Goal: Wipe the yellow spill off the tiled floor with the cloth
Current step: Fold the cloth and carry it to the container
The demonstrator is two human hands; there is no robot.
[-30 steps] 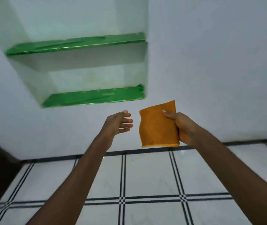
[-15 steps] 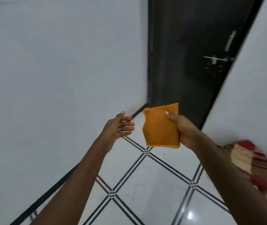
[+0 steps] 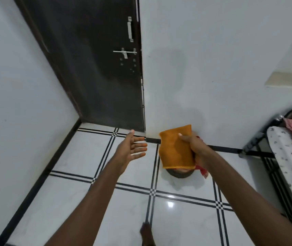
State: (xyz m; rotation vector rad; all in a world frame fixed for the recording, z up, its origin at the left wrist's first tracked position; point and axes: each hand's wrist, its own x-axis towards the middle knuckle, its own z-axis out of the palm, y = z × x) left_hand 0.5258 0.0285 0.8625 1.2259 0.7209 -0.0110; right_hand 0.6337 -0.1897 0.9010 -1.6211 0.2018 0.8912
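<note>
My right hand grips a folded orange cloth, held up at arm's length above the floor. My left hand hovers just left of the cloth, fingers spread and palm turned toward it, holding nothing. Below them lies the white tiled floor with black double lines. No yellow spill shows on the tiles in view. The cloth hides part of a round dark object with red fabric beside it, on the floor by the wall.
A dark door with metal latches stands shut in the corner ahead. White walls close in on the left and ahead. A bed with patterned sheet and black frame lines the right side. My foot shows at the bottom.
The view has swung right, from green shelves in a wall niche to the dark door and the bed. My hands keep the same pose, with the cloth still held up.
</note>
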